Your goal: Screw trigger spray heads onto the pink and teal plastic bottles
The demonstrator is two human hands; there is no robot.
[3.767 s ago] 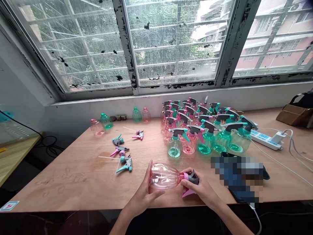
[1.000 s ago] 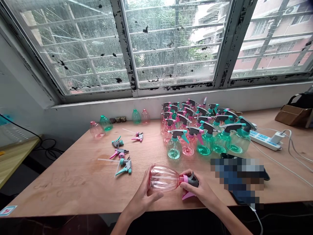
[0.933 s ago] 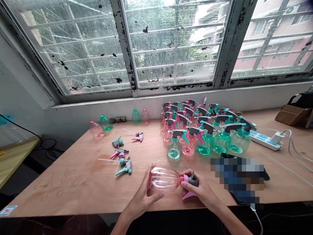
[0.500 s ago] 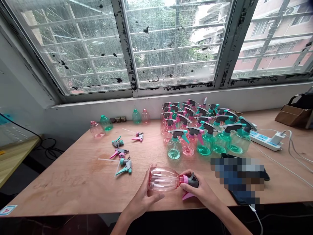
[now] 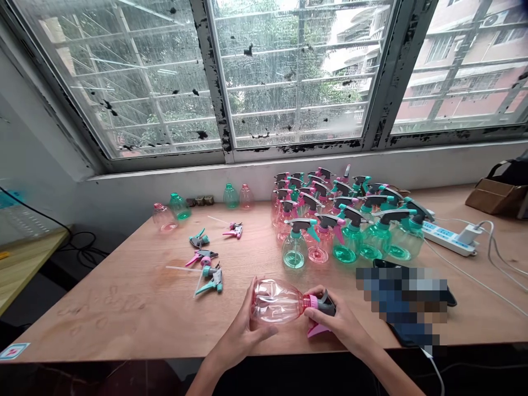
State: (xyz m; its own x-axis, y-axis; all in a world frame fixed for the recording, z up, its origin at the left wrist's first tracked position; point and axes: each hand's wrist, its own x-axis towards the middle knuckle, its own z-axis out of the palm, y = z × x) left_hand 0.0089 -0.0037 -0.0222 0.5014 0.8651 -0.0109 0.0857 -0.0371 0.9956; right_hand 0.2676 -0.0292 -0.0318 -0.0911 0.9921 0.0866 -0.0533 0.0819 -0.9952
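A clear pink spray bottle (image 5: 277,301) lies on its side just above the near edge of the wooden table (image 5: 124,297). My left hand (image 5: 243,330) cups its round body, fingers wrapped around it. My right hand (image 5: 336,324) pinches the pink and grey trigger head (image 5: 322,308) at the bottle's neck. Behind stands a cluster of several finished pink and green spray bottles (image 5: 342,220).
Loose trigger heads (image 5: 206,264) lie left of centre. Capless bottles (image 5: 171,209) stand at the back left by the wall. A power strip (image 5: 447,237) with cables lies at the right, a blurred dark object (image 5: 406,302) near my right hand, a cardboard box (image 5: 495,195) far right.
The pink bottle has turned a little in my hands; both hands stay in the same place on it. Nothing else on the table has moved.
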